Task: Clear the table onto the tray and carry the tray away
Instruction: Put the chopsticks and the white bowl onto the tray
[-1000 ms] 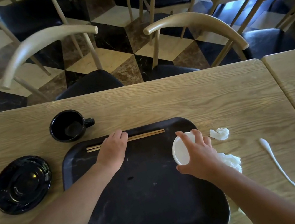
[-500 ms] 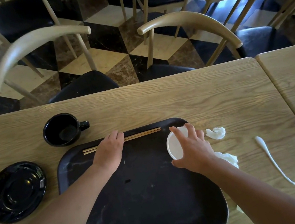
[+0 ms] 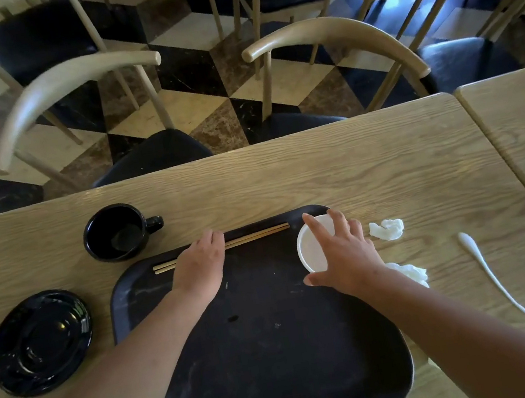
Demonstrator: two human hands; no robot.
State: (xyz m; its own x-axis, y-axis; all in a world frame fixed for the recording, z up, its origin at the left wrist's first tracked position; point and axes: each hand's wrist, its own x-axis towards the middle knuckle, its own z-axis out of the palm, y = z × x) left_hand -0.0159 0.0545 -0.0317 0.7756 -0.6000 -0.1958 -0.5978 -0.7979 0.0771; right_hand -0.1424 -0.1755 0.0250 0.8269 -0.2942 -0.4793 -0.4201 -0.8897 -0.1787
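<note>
Right hand (image 3: 343,256) holds cup (image 3: 311,248), left hand (image 3: 199,266) on chopsticks (image 3: 260,234)

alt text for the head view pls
A person's left hand rests on chopsticks at the far edge of a black tray while the right hand grips a white cup at its far right corner. A black mug, black saucer, crumpled tissues and white spoon lie on the wooden table.
</note>
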